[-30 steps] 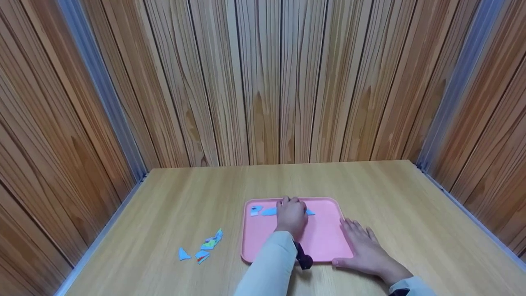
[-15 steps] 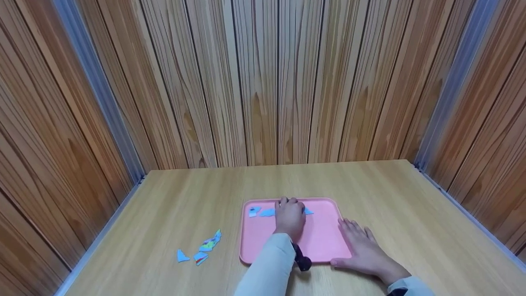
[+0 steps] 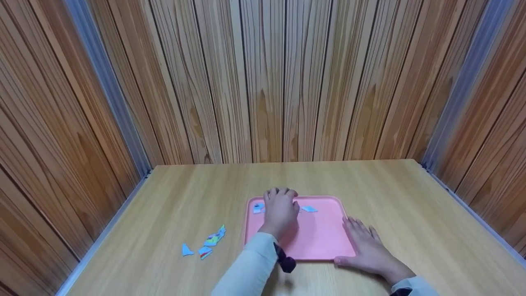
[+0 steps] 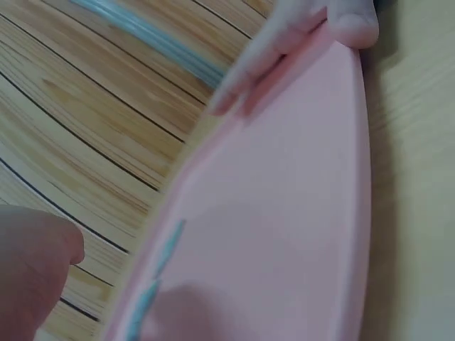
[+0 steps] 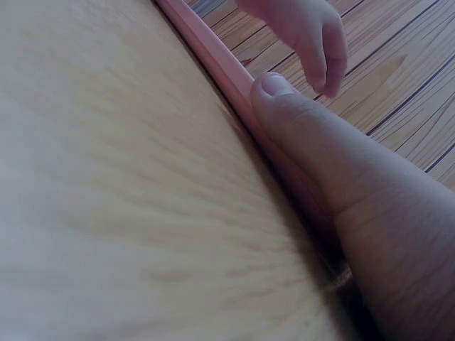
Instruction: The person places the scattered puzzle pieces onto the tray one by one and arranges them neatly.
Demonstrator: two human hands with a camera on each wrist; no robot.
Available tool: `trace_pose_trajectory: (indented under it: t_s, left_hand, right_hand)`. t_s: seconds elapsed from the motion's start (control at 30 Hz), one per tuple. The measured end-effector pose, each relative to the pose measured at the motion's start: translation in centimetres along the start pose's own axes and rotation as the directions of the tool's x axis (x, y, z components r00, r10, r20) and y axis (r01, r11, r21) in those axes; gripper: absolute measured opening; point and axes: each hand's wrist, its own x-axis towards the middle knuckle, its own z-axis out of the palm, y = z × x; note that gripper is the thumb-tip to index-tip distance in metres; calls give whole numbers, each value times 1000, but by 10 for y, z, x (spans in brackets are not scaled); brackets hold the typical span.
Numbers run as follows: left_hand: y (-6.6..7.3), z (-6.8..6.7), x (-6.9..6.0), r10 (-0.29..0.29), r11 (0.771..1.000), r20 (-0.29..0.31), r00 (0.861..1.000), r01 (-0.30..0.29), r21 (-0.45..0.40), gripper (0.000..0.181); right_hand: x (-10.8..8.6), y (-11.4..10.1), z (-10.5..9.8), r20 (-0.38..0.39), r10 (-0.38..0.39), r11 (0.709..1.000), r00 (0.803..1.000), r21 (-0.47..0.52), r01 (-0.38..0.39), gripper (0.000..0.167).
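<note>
A pink tray (image 3: 322, 240) lies on the table in the head view. Torn-looking blue puzzle-like pieces, one at the left (image 3: 258, 208) and one at the right (image 3: 309, 209), lie in a row along its far side. Above the tray's far left part hovers my left hand (image 3: 280, 211), hiding part of that row. Its fingers (image 5: 330, 60) hang loosely in the right wrist view, with nothing visible between them. My right hand (image 3: 367, 248) rests at the tray's near right corner, fingers spread along the right side and thumb (image 5: 277, 92) against the near rim.
Left of the tray, more pieces lie on the wooden table: a plain blue one (image 3: 187, 250), one with a red stripe (image 3: 205, 252), and a green-and-blue patterned group (image 3: 213, 238). Wood-patterned walls (image 3: 263, 82) enclose the table's back and sides.
My left hand has lifted from the row and moved left, uncovering more of the right-hand blue piece. The right hand stays at the tray's corner. The head view has shifted slightly.
</note>
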Motion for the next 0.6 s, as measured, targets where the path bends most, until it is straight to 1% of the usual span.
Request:
trace_pose_trajectory:
  t_s: [0.13,0.33,0.43,0.53,0.6]
  left_hand:
    - [-15,-19,-10,-68,996,-7,998,67,-62,25]
    - [-45,-42,-33,-146,982,-22,989,142,-126,25]
    - [-62,-53,-45,-163,978,-41,986,157,-135,25]
    - [-77,-64,-55,-216,968,-47,975,208,-138,26]
    - [-91,-71,-63,-233,965,-58,971,223,-134,27]
  right_hand:
    - [0,0,-2,1,-4,1000,1000,-7,4,119]
    - [0,-1,-3,-6,-17,1000,1000,-19,17,118]
    - [-1,0,-3,-2,-14,1000,1000,-13,14,118]
    - [0,-1,-3,-7,-17,1000,1000,-15,17,118]
    - [0,-1,-3,-11,-20,1000,1000,-10,19,118]
